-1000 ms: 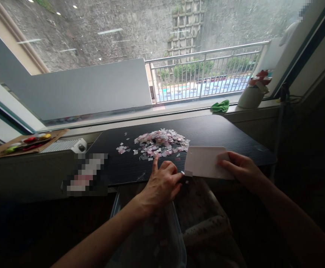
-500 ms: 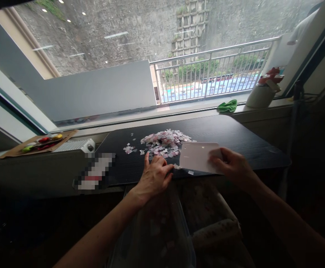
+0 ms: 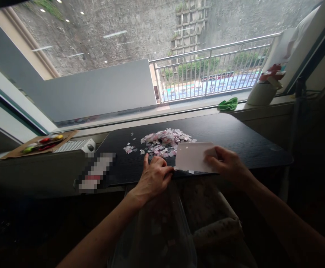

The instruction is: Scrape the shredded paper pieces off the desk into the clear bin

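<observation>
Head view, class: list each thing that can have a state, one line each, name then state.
left hand: curled, resting at the table's near edge, holding nothing.
right hand: gripping the white card.
white card: held tilted, lower edge on the black table.
paper scraps: heaped, a few strays apart on the left.
clear plastic bin: open, below the table edge, scraps inside.
green cloth: crumpled on the sill.

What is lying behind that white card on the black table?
Behind the card lies a heap of small pink and white paper bits on the table. The card hides the heap's near edge; the right hand holds the card.
</observation>
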Demonstrator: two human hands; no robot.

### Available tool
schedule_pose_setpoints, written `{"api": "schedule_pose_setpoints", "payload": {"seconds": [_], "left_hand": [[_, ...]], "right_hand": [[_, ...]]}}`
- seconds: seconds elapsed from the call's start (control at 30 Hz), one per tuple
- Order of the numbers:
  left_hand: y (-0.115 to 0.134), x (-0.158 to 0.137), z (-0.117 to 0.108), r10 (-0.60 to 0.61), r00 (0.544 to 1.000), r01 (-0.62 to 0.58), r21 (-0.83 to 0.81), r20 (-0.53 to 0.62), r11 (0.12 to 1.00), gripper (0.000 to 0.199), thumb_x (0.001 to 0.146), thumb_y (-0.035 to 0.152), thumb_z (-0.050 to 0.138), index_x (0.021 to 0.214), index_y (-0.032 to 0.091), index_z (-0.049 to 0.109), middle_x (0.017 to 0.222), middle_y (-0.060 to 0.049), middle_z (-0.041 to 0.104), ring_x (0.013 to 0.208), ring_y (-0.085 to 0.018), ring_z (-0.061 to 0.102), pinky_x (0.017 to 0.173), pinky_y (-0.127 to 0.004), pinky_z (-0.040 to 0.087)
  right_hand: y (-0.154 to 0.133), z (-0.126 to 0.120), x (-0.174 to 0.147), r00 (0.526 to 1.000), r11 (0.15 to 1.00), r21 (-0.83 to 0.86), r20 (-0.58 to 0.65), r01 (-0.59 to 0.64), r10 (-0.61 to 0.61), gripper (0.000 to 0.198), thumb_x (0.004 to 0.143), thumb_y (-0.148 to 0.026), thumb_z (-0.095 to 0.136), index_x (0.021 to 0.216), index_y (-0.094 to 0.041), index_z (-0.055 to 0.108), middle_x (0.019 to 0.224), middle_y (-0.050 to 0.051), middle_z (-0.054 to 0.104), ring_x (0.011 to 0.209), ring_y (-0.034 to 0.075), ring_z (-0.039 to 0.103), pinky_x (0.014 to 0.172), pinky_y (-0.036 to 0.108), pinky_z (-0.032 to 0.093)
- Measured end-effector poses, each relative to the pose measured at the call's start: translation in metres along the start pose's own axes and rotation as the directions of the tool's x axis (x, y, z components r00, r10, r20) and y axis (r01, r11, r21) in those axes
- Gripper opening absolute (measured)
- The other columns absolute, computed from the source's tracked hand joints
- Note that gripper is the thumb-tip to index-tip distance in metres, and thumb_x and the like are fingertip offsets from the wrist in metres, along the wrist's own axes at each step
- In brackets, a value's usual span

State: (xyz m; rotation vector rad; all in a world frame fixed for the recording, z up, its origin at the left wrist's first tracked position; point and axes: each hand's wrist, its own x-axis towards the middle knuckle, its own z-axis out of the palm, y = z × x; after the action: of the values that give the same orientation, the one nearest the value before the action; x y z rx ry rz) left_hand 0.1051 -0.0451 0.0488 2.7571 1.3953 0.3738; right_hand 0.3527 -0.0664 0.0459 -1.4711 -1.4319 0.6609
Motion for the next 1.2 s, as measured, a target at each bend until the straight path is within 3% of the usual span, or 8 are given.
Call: {"api": "schedule_pose_setpoints", "payload": {"seconds": [0.1, 0.3, 0.63, 0.93, 1.2], "left_hand": [[0.001, -0.001, 0.000, 0.002, 1.000, -0.002, -0.015, -0.010, 1.000, 0.020, 0.087, 0.025, 0.056, 0.100, 0.025, 0.071, 0.097, -0.004, 0.060, 0.104, -0.023, 0.054, 0.111, -0.067, 0.012], [0.006, 0.004, 0.001, 0.010, 1.000, -0.010, -0.008, -0.024, 1.000, 0.019, 0.087, 0.026, 0.056, 0.101, 0.024, 0.070, 0.099, -0.004, 0.061, 0.108, -0.024, 0.054, 0.113, -0.065, 0.013], [0.005, 0.002, 0.001, -0.016, 1.000, 0.016, -0.017, -0.019, 1.000, 0.019, 0.087, 0.025, 0.057, 0.099, 0.021, 0.070, 0.100, -0.006, 0.063, 0.107, -0.024, 0.054, 0.112, -0.066, 0.013], [0.010, 0.006, 0.003, -0.067, 0.998, 0.067, -0.036, -0.004, 0.997, 0.019, 0.086, 0.025, 0.057, 0.099, 0.021, 0.071, 0.100, -0.006, 0.064, 0.107, -0.025, 0.055, 0.112, -0.066, 0.012], [0.016, 0.002, 0.004, 0.009, 1.000, -0.007, -0.096, 0.018, 0.995, 0.023, 0.085, 0.023, 0.058, 0.104, 0.024, 0.071, 0.098, -0.006, 0.062, 0.104, -0.024, 0.055, 0.111, -0.067, 0.012]], "right_hand": [[0.005, -0.018, -0.003, 0.999, 0.998, -0.038, -0.029, -0.041, 0.040, 0.015, 0.070, -0.033, 0.062, 0.076, -0.021, 0.067, 0.057, -0.003, 0.057, 0.050, 0.012, 0.049, 0.044, 0.023, 0.036], [0.016, -0.041, -0.004, 0.979, 0.982, 0.119, -0.125, -0.146, 0.161, 0.018, 0.068, -0.034, 0.064, 0.078, -0.020, 0.067, 0.063, 0.000, 0.064, 0.054, 0.015, 0.056, 0.049, 0.025, 0.041], [0.020, -0.022, 0.005, 0.976, 0.932, 0.288, 0.049, -0.218, 0.212, 0.017, 0.065, -0.030, 0.068, 0.080, -0.022, 0.070, 0.073, -0.001, 0.071, 0.064, 0.016, 0.064, 0.057, 0.025, 0.049], [0.014, -0.026, 0.017, 0.946, 0.931, 0.192, 0.154, -0.310, 0.284, 0.016, 0.061, -0.031, 0.068, 0.073, -0.020, 0.067, 0.068, -0.001, 0.069, 0.060, 0.014, 0.062, 0.053, 0.023, 0.048], [0.012, -0.028, 0.015, 0.939, 0.920, 0.222, 0.197, -0.322, 0.281, 0.018, 0.057, -0.031, 0.071, 0.073, -0.021, 0.070, 0.073, 0.000, 0.072, 0.067, 0.017, 0.065, 0.059, 0.026, 0.051]]}}
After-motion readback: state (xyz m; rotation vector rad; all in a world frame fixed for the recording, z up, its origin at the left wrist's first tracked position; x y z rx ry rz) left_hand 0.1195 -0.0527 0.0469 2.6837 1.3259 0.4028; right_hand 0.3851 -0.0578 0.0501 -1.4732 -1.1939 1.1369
